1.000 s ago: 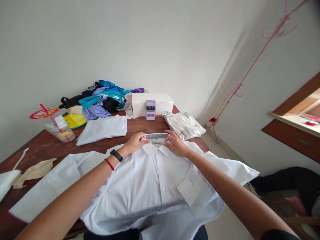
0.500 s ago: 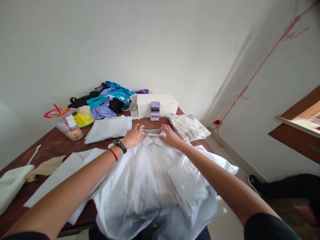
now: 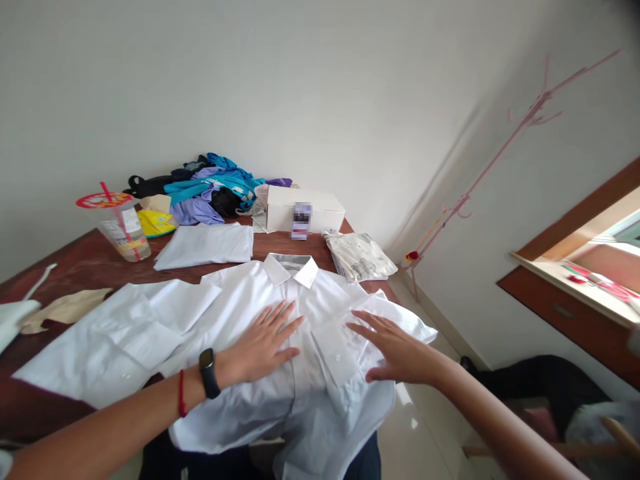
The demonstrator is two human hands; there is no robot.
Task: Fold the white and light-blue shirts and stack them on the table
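A white long-sleeved shirt [image 3: 240,287] lies front up across the table, its collar [image 3: 295,270] at the far side and its hem hanging over the near edge. The left sleeve [image 3: 115,333] spreads out over the tabletop; the other sleeve is folded in, with its cuff [image 3: 337,357] on the shirt front. My left hand [image 3: 263,340] rests flat on the chest beside the button strip, fingers spread. Over the folded sleeve is my right hand [image 3: 393,343], fingers apart; whether it touches the cloth I cannot tell. Neither hand grips anything.
Behind the shirt stand a white box [image 3: 327,210] and a phone [image 3: 301,221]. A folded light cloth [image 3: 205,247], a drink cup [image 3: 123,230] and a clothes pile [image 3: 215,190] are at the left back. A patterned folded cloth [image 3: 357,255] lies right. A pink coat rack [image 3: 493,157] leans beyond.
Both hands have left the collar and come nearer down the shirt front, the left onto the chest, the right over the folded sleeve. The collar now shows fully. The view has shifted slightly.
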